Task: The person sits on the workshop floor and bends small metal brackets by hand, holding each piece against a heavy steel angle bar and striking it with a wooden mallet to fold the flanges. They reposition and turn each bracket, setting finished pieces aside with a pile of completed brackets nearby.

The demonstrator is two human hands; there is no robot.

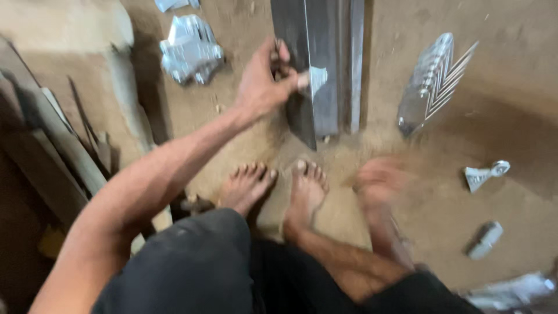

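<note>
**Left hand on the metal sheet**

We see the left hand (264, 81) clenched around the near edge of a long grey metal sheet (325, 64), thumb pressed on its face. The sheet lies on the sandy floor (511, 116), just beyond two bare feet (273, 186). Right of the sheet, near the feet, the right hand (381, 180) is blurred; we cannot tell its grip. A ridged shiny metal piece (433, 81) lies right of the sheet, crumpled metal scrap (189, 49) left of it. We see no containers.

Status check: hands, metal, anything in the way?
Left hand grips metal sheet edge. Right hand blurred, empty-looking, over dirt floor. Bare feet just below sheet; scraps nearby.
</note>
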